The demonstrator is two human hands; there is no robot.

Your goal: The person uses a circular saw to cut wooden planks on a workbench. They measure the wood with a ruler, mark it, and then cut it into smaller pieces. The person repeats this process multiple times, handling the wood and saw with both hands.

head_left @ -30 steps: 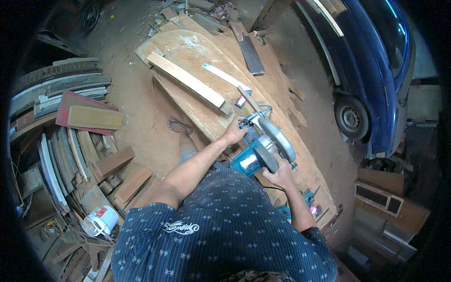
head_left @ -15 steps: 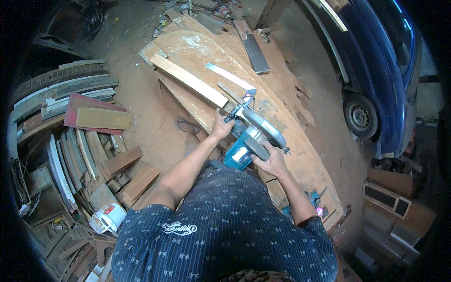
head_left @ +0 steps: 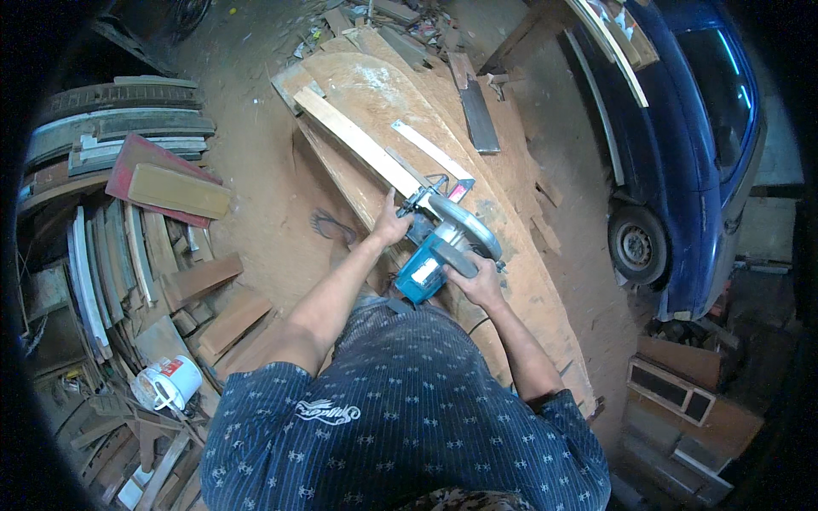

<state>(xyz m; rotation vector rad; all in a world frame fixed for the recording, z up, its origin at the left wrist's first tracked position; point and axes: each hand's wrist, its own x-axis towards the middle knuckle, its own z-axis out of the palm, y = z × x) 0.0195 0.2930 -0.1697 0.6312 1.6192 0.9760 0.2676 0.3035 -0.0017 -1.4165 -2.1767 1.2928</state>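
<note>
My right hand [head_left: 475,281] is wrapped round the rear handle of a teal circular saw [head_left: 422,270] with a silver guard. My left hand [head_left: 394,220] grips the saw's front, one finger reaching up beside a pale wooden board [head_left: 356,140]. The saw sits at the near end of that board, on a worn plywood worktop [head_left: 366,81]. Right of the board lie a metal square [head_left: 426,149] and a narrow, darker strip of wood, partly behind the saw. The blade is hidden, and a dark cord trails below the saw.
Stacked boards [head_left: 119,128] and loose offcuts [head_left: 200,281] lie at left, with a white bucket [head_left: 175,379]. A blue car [head_left: 682,179] stands at right, timber above it. Old wooden panels [head_left: 690,375] lean at lower right. A dark plank [head_left: 477,119] lies beyond the square.
Both hands have moved the saw left and away from me, closer against the end of the pale board. The whole view has also shifted slightly.
</note>
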